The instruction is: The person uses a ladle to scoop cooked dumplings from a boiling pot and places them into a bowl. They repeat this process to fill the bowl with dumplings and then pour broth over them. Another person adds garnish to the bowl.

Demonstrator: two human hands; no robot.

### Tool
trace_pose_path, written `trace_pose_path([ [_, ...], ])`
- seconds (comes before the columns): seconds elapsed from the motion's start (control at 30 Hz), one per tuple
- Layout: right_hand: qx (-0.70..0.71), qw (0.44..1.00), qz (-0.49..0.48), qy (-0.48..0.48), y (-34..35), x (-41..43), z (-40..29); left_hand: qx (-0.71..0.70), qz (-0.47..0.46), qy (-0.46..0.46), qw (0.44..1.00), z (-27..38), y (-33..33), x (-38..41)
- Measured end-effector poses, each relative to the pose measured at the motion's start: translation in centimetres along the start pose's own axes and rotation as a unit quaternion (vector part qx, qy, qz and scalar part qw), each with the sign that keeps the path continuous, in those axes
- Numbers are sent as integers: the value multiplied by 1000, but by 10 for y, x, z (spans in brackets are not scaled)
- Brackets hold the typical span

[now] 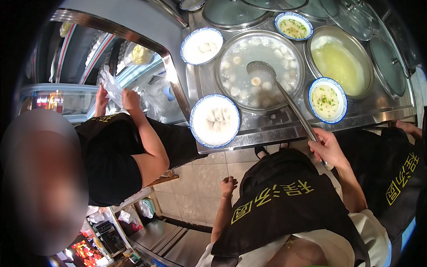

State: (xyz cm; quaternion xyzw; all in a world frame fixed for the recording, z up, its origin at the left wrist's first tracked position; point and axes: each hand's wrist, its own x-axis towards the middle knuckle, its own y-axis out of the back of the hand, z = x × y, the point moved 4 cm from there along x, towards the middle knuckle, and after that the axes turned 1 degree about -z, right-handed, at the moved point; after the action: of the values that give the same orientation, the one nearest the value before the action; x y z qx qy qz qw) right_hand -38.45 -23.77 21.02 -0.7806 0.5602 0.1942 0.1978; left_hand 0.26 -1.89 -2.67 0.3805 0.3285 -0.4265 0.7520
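My right hand (325, 147) grips the long handle of a perforated metal ladle (262, 67). Its bowl rests in cloudy liquid inside a round steel pot (217, 75), where many white balls (266, 86) float. One browner ball (256, 81) floats by the ladle. Down at my side, apart from the counter, hangs my left hand (229, 185), its fingers curled and nothing visible in them. A blue-rimmed bowl holding pale oblong dumplings (218, 115) stands at the counter's front left corner. Right of the pot sits a bowl of soup with chopped greens (327, 102).
The steel counter (258, 125) also bears a pot of yellowish liquid (337, 63), another dumpling bowl (201, 46), a second soup bowl (293, 26) and several glass lids (388, 65). At left, a co-worker's hands (130, 100) hold a plastic bag (112, 87) over an open freezer. Another person stands close on my right.
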Motion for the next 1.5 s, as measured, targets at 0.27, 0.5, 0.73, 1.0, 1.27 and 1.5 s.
trace_pose_path([
  [0.27, -256, 928, 141, 232, -28, 8, -22, -12, -15, 1, 1000, -4, 4, 9],
  [0.5, 233, 971, 6, 55, -74, 59, -34, -9, -25, 7, 1000, 0, 8, 16],
  [0.73, 182, 978, 45, 89, -124, 97, -12, -34, -19, 2, 999, -9, 28, 24],
  [1.0, 306, 952, 18, 25, -155, 92, -16, -39, -22, 2, 999, -14, 50, 30],
  [1.27, 434, 897, -80, -20, -133, 62, -15, -9, -28, 11, 1000, -1, 56, 37],
  [1.5, 415, 906, -72, -49, -120, 39, -11, -13, -41, 3, 999, 4, 57, 49],
])
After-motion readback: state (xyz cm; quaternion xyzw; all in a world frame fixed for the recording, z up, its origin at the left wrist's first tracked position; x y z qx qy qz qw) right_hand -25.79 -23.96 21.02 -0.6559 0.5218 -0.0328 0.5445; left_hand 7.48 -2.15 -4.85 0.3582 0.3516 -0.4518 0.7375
